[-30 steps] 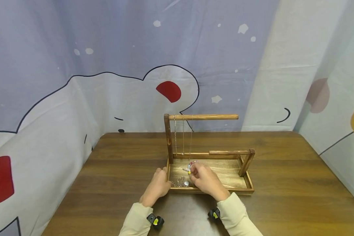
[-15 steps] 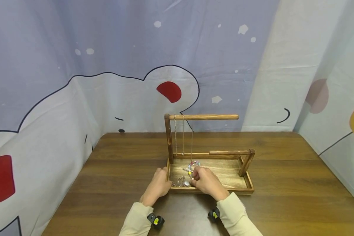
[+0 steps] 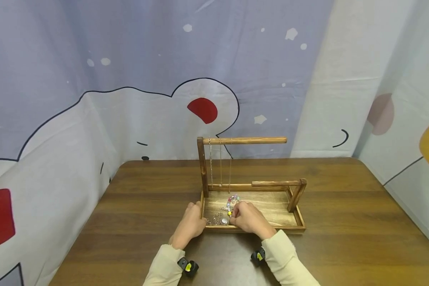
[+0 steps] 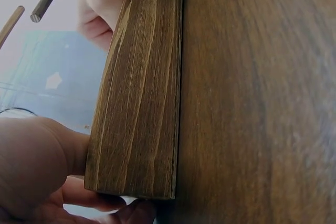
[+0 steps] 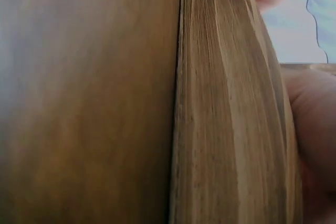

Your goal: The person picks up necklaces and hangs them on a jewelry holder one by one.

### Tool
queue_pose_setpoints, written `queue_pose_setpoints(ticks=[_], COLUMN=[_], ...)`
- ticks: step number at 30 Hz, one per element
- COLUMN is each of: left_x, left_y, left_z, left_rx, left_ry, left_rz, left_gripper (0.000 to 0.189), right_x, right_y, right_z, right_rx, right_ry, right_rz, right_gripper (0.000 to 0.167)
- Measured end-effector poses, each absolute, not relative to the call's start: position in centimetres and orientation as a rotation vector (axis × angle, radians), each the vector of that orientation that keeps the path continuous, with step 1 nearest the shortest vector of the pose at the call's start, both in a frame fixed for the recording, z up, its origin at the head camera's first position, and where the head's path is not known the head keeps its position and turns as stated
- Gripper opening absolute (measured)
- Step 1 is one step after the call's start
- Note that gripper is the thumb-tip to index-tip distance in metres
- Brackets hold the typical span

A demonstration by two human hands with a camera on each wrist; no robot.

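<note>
The wooden jewelry stand has a shallow tray (image 3: 271,229) as its base. My left hand (image 3: 188,224) grips the tray's front left corner; in the left wrist view its thumb and fingers wrap the wooden end. My right hand (image 3: 249,217) is low over the tray's front wall, fingertips pinching a colorful beaded bracelet (image 3: 229,206) with a yellow bead. Most of the bracelet lies curved on the tray floor. Beside it, in the front left corner, is a heap of silvery chain (image 3: 216,219) with a round silver disc (image 3: 224,221). My right fingertips are mostly hidden in the right wrist view.
Thin necklaces (image 3: 220,163) hang from the left part of the tall bar (image 3: 257,140). A shorter, lower bar (image 3: 276,183) runs in from the right post (image 3: 297,195). The stand sits on a brown table (image 3: 135,198) before a printed curtain (image 3: 157,123).
My right hand has lowered slightly toward the front of the tray, and the bracelet's beads have shifted down and settled into a curve. My left hand stays at the corner.
</note>
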State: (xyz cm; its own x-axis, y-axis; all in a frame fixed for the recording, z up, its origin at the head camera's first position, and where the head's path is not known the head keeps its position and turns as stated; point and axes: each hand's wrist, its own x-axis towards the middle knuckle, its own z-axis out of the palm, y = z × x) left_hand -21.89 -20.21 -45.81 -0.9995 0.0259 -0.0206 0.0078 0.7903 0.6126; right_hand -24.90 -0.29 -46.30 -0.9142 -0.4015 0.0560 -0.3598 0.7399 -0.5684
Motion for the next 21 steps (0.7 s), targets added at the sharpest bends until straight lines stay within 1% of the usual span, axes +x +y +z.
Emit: queue_pose_setpoints(ticks=[6,10,21], left_x=[-21.78,-21.74,-21.71], left_y=[-20.06,-20.09,-20.03], left_z=[-45.82,-45.66,-45.68], left_rx=[-0.002,-0.01,0.002], left_ry=[2.918,2.912,2.932], left_rz=[1.009,1.012,1.013], left_gripper=[0.058,0.058,0.058], right_x=[-24.93,-24.99,-24.9], right_y=[-0.17,-0.19,-0.01], right_z=[-46.38,-46.46,-46.36], right_rx=[-0.62,-0.626,-0.771], right_ry=[2.836,2.842,2.809], right_rz=[-0.897,-0.891,-0.953], right_gripper=[0.023,0.025,0.015])
